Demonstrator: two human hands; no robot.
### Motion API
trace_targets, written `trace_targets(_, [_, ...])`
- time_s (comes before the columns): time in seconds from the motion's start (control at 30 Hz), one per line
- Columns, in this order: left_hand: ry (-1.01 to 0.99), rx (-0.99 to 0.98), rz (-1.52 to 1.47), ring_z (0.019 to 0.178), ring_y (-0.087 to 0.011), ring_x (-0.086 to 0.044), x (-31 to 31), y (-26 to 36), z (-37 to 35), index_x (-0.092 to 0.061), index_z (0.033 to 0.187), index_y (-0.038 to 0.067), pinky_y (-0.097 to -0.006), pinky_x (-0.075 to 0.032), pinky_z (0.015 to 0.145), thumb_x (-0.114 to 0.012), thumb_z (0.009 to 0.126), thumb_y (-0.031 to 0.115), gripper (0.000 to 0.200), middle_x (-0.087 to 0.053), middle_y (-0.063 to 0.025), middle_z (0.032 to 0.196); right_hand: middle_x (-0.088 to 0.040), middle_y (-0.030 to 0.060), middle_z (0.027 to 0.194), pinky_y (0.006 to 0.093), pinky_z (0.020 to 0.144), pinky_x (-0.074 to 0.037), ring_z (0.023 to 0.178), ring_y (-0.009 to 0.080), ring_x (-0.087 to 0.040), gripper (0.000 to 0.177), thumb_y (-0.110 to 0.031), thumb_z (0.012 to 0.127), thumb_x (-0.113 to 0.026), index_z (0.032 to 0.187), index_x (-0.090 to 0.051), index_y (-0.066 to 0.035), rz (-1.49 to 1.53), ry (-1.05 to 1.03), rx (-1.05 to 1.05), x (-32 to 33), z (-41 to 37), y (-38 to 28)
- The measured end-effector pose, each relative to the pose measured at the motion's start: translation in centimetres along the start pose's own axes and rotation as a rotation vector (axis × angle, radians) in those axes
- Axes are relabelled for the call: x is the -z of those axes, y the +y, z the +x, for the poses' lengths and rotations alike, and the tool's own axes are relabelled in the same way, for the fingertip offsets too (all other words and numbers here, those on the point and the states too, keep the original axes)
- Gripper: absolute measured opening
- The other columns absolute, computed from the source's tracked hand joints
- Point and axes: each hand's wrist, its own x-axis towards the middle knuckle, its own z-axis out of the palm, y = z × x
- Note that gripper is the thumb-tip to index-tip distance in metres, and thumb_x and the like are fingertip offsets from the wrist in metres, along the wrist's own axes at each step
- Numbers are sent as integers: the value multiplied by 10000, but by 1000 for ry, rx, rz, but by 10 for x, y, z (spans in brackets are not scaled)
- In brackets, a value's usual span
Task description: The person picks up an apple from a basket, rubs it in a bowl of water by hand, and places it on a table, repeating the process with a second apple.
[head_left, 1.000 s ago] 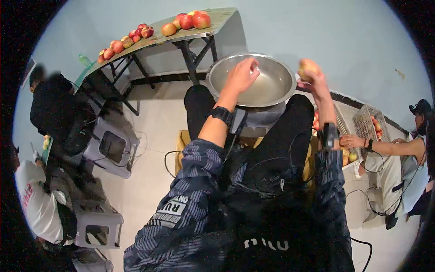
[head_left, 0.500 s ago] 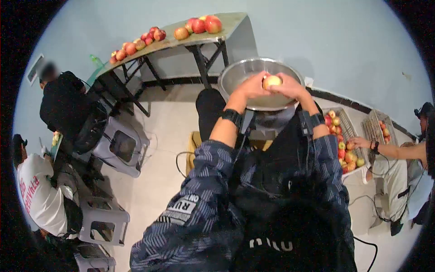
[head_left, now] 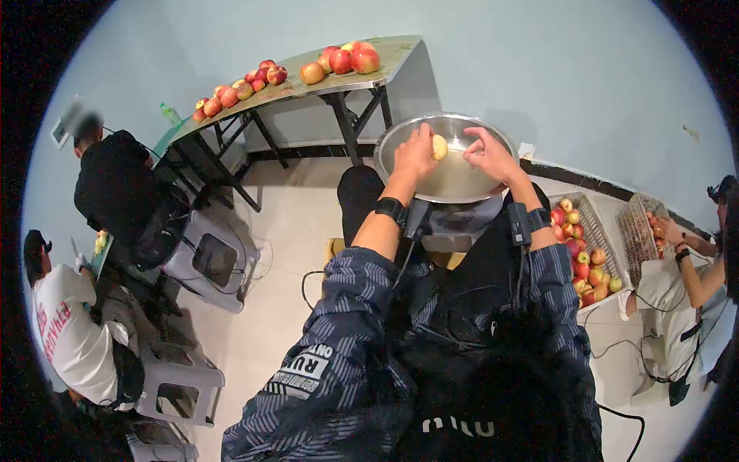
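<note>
My left hand (head_left: 414, 158) is closed around a pale yellow apple (head_left: 439, 147), which shows at the right side of the fingers. To its right, my right hand (head_left: 493, 156) hangs with bent fingers, a gap between index finger and thumb, and nothing visible in it. Both hands are over a wide metal basin (head_left: 454, 195) standing between my knees. Cloudy liquid seems to lie in the basin.
Several apples (head_left: 340, 61) sit on a long table (head_left: 400, 54) against the wall. At right stands a crate of apples (head_left: 590, 202), with a co-worker (head_left: 697, 285) beside another basket (head_left: 633, 219). Two people (head_left: 115, 177) are at left near grey stools (head_left: 219, 266).
My hands have moved apart; the apple, earlier between both, is now in my left hand only. The co-worker's hand at right has moved from the apple crate to the farther basket.
</note>
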Motion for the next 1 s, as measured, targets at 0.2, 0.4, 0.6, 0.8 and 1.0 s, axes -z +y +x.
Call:
trace_targets(0.2, [27,54,167,1183,-377,-529,-5,4,-6,-489,1236,167,-494,-505,924,-794,686,172,629,-505,-178,1221,-665,57,780,311,660,-509,660,144,-611,358,-104,852,-634,1200,-588,-36,-32,-18,50,-1,-4,-11])
trace_targets(0.4, [-143,87,230,1197,-373,-515,-3,4,-4,-527,1254,144,-474,-486,967,-827,656,295,685,-502,-191,1253,-673,55,790,276,608,-491,634,112,-593,212,-79,862,-600,1061,-657,-37,38,91,-21,3,-8,-16])
trace_targets(0.6, [-411,-245,181,1206,-399,-515,-36,-13,11,-511,1302,109,-436,-453,1016,-797,661,343,740,-513,-229,1288,-662,47,755,269,561,-469,583,104,-568,209,-195,916,-617,1013,-662,-16,111,128,10,4,-5,-7])
trace_targets(0.8, [-488,-328,33,1167,-374,-557,-47,-21,7,-469,1342,74,-440,-448,1007,-801,643,394,837,-585,-216,1210,-656,51,747,272,555,-476,590,113,-578,254,-238,917,-631,1007,-654,-2,129,100,-60,5,-14,-25])
trace_targets(1.0, [-525,59,260,1109,-340,-627,-6,8,-12,-596,1249,51,-426,-482,954,-730,619,652,881,-654,-192,1196,-660,59,708,286,551,-486,572,133,-595,265,-266,911,-628,902,-663,-3,35,69,-89,2,-10,-18])
